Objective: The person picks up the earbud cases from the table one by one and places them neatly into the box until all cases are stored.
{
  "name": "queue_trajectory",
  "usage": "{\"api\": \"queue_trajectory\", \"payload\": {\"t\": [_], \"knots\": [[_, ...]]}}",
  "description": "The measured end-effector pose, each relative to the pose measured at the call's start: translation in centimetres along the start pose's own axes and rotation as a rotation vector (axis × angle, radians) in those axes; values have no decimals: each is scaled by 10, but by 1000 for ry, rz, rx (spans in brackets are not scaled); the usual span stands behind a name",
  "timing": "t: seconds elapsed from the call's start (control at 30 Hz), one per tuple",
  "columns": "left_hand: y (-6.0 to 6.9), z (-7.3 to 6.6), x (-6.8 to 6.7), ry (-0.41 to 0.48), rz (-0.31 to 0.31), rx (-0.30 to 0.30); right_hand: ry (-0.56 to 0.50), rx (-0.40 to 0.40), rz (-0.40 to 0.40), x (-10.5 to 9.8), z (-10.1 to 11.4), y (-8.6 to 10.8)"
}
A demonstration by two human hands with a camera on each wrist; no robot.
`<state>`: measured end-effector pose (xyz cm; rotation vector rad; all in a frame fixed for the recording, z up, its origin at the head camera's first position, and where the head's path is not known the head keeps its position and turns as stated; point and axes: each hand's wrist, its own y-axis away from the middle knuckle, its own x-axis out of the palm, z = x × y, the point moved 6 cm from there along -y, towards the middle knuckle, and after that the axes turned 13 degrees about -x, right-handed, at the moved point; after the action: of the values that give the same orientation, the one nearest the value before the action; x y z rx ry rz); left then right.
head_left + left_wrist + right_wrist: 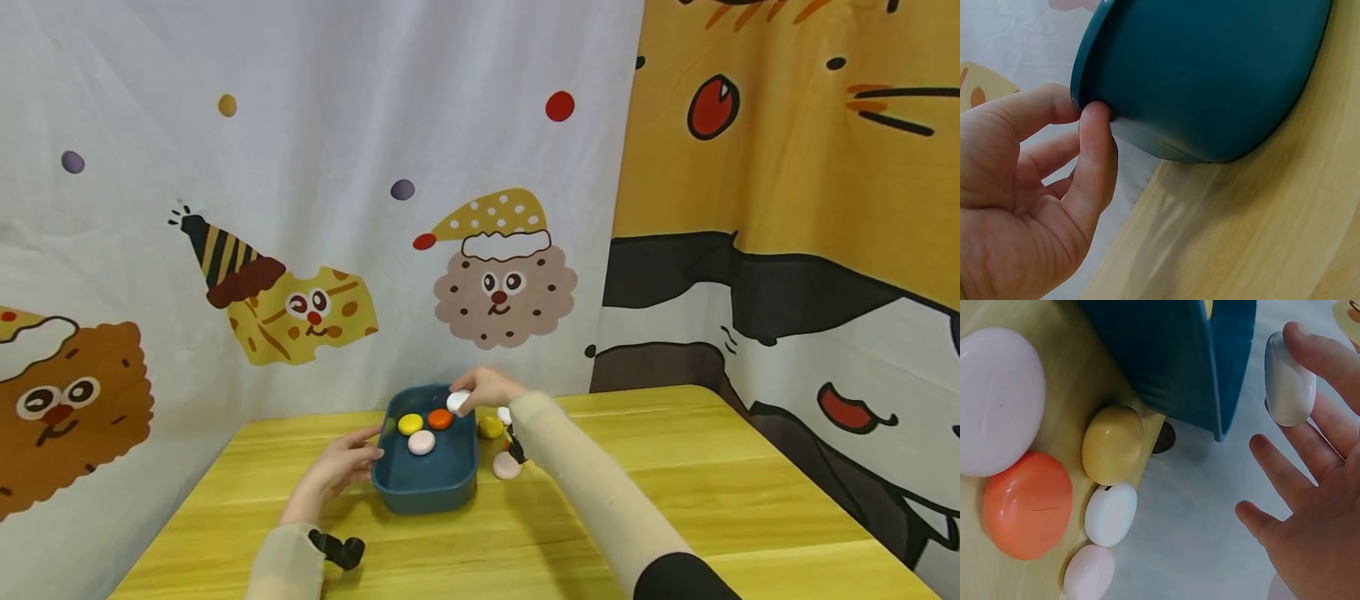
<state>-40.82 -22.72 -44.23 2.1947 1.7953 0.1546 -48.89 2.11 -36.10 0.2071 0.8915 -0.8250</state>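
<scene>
A dark teal box stands on the table, holding a yellow, an orange and a pale pink smooth oval piece. At its left side, my left hand touches the rim with thumb and fingertips; the wrist view shows the thumb against the outer wall under the rim. My right hand pinches a white oval piece between thumb and fingers, over the box's far right corner. The other right fingers are spread apart.
Right of the box lie more oval pieces: yellow, white, orange and pale pink, plus a smaller-looking pink one. My right forearm partly hides them in the head view. A printed curtain hangs behind the wooden table.
</scene>
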Motion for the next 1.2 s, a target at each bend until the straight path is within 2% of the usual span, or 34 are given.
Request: {"api": "queue_trajectory", "payload": {"t": [0.33, 0.57, 0.77, 1.07, 1.2], "knots": [[-1, 3, 3, 1, -6, -9, 48, -7, 24, 12, 0, -1], [-2, 2, 8, -6, 16, -5, 95, -10, 24, 17, -3, -1], [-3, 2, 8, 7, -13, -19, 121, 3, 55, 22, -6, 0], [-3, 0, 2, 3, -10, -18, 91, 5, 24, 9, -18, 0], [-3, 0, 1, -1, -23, -22, 78, 4, -4, -2, -23, 8]]}}
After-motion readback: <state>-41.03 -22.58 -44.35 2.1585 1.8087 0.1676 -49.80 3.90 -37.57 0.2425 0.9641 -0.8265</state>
